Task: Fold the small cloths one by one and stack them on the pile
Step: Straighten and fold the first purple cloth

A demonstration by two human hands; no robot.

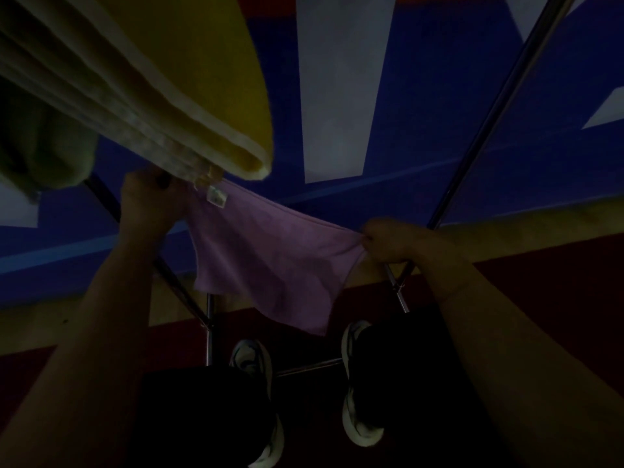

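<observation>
The small lilac terry cloth (270, 251) hangs spread in the air between both hands, above the floor and the person's white trainers (358, 383), not resting on any surface. The left hand (148, 204) grips the upper left corner, beside the white care label (216, 196), with its fingers curled round the fabric; the right hand (395, 241) pinches the opposite top corner, fingers closed tight on a small bunch of cloth. The top edge sags between the two grips and the lower corners dangle free, the lowest point reaching toward the trainers.

Judging by this, the step in hand is opening the cloth out square before the first fold. To do it well, pull the two held corners apart until the top edge runs straight, let the body hang without twist, then bring corner to corner so the edges meet and the label ends up inside. The scene is dim, so check by feel that only one layer is pinched.

The stack of folded pale yellow and cream cloths (152, 96) sits at the upper left, its near corner just above the left hand and almost touching it. Thin metal frame rods (486, 130) cross behind; what carries the stack is not clear
</observation>
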